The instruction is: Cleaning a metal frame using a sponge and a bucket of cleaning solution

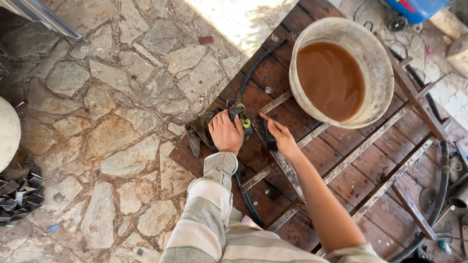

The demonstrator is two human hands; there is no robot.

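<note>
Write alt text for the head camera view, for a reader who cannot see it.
Seen from above, a person's left hand presses on dark work gloves lying on a rusty red metal panel, while the right hand holds a small dark object against it. A bucket of brown liquid stands on the panel, above stone paving.

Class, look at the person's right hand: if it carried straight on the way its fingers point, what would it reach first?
The right hand points up-left along the red-brown metal panel. Probably the green-and-grey work glove under the left hand comes first, though depth is unclear.
</note>
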